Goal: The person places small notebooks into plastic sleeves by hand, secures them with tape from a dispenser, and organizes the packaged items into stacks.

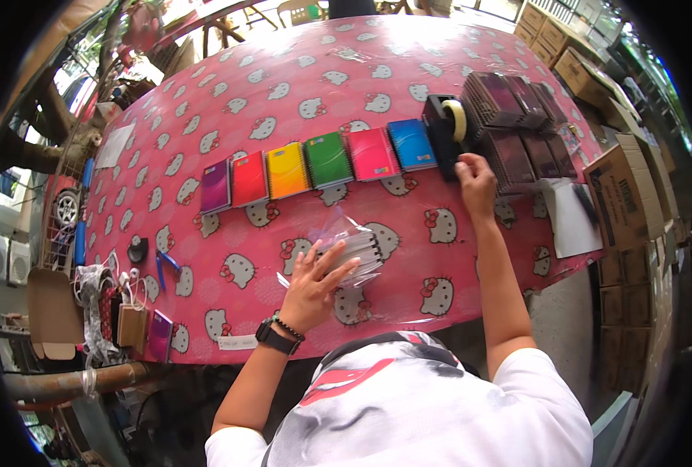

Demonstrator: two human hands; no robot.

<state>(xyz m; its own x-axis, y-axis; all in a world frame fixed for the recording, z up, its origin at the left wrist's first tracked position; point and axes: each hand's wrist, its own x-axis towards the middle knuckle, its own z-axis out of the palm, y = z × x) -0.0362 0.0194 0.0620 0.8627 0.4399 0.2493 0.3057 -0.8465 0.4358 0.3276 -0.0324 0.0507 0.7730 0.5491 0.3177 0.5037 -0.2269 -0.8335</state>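
Note:
My left hand (315, 282) lies with fingers spread over a small stack of spiral-bound notebooks (359, 255), which is wrapped in clear plastic film (338, 228). The stack's white page edges and black coil face right. At the near end of a black tape dispenser (442, 140), my right hand (476, 185) has its fingers pinched together. Whatever is between those fingertips is too small to make out. The dispenser carries a pale roll of tape (456, 119). Beyond my hands runs a slanted row of notebooks in purple, red, yellow (287, 170), green, pink and blue (412, 145).
Several dark wrapped notebook stacks (509, 132) stand right of the dispenser, with white sheets (571, 222) nearer me. Blue-handled pliers (167, 267), a black round object (137, 249), and a purple notebook (160, 336) lie left. Cardboard boxes (630, 187) flank the pink-covered table (283, 101).

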